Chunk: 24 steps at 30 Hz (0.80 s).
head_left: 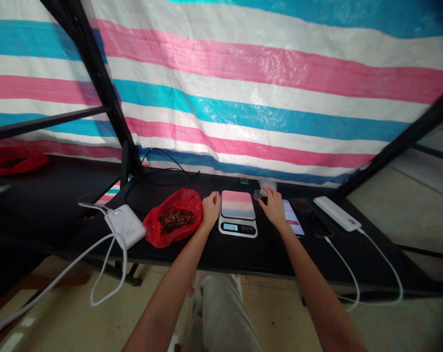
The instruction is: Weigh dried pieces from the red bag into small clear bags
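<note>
My left hand rests closed on the black table, between a red plastic bag and a kitchen scale. Its fingers are curled in; whatever they may hold is hidden. Small brown pieces fill the opened bag. The scale has a pink-to-grey top plate, and its lit display seems to read zero. To the right of the scale, my right hand has thumb and forefinger at a small clear plastic cup, seemingly gripping it. Behind that hand lies a translucent plastic piece, partly covered.
Right of my right hand lie a lit phone, a dark phone and a white power bank with cables. A white box-shaped device with cables sits left. Green batteries lie behind the scale, before a striped tarp.
</note>
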Motion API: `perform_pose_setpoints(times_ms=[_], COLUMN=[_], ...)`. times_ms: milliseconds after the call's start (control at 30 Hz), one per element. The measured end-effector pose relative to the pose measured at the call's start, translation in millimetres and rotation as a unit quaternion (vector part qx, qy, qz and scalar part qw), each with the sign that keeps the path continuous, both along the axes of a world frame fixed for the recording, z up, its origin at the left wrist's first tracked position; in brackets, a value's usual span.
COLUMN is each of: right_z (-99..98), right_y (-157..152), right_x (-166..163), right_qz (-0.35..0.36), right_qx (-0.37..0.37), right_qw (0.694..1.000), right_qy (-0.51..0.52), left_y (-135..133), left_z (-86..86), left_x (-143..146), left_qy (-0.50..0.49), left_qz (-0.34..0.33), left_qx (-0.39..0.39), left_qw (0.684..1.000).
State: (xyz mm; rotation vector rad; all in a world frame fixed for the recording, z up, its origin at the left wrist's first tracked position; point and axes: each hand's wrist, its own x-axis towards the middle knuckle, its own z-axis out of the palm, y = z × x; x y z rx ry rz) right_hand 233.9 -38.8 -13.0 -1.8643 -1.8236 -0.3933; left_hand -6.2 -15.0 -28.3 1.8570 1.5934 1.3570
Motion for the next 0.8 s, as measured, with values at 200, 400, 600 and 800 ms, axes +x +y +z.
perform_pose_setpoints(times_ms=[200, 400, 600, 800], right_z=[0.5, -11.2, -17.1, -19.8], right_y=[27, 28, 26, 19], right_x=[13, 33, 35, 29], right_qz=[0.056, 0.065, 0.076, 0.103], right_qx=[-0.126, -0.114, -0.128, -0.122], right_qw=[0.982, 0.988, 0.989, 0.98], right_qy=[-0.129, -0.075, 0.014, 0.118], left_y=[-3, -7, -20, -55], left_z=[-0.9, -0.2, 3.5, 5.9], left_x=[2, 2, 1, -8], left_qy=[0.021, 0.061, 0.089, 0.106], left_qz=[-0.018, -0.025, -0.027, -0.046], left_qx=[0.006, -0.008, -0.015, 0.017], left_qw=[1.0, 0.998, 0.996, 0.993])
